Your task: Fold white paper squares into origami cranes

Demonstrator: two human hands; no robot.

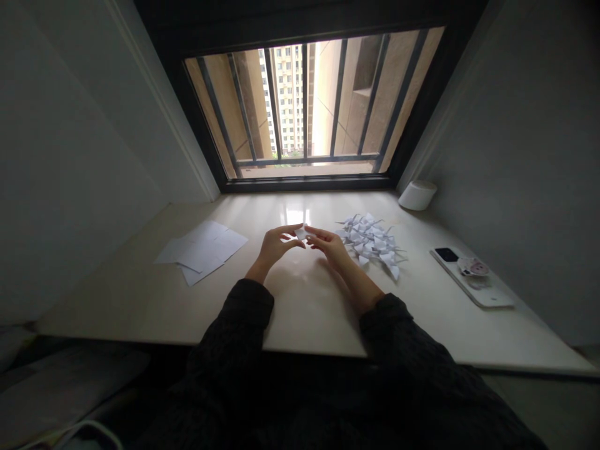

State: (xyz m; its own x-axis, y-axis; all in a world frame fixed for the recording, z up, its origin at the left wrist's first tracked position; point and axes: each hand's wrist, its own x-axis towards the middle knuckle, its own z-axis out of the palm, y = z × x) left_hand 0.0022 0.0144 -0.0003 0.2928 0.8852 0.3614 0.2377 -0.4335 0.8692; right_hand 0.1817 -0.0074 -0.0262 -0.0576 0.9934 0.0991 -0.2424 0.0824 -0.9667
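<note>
Dark knit sleeves point(229, 325) reach across a pale desk point(300, 312) toward a small folded paper point(300, 233), held above the desk's surface. Left of the paper lie loose white sheets point(201, 250). The left grip point(276, 245) and right grip point(328, 245) pinch it lightly between their fingertips from either side. Thin, light and easily creased, it looks best held by its folded edges. Right of it sit a heap of folded paper pieces point(370, 240) and, farther right, a phone point(446, 255) on a white case point(478, 294).

view: head-worn | faces: forward and down, at left hand point(276, 245) and right hand point(330, 245) | range: close (sleeves point(232, 331) enter at bottom edge)
</note>
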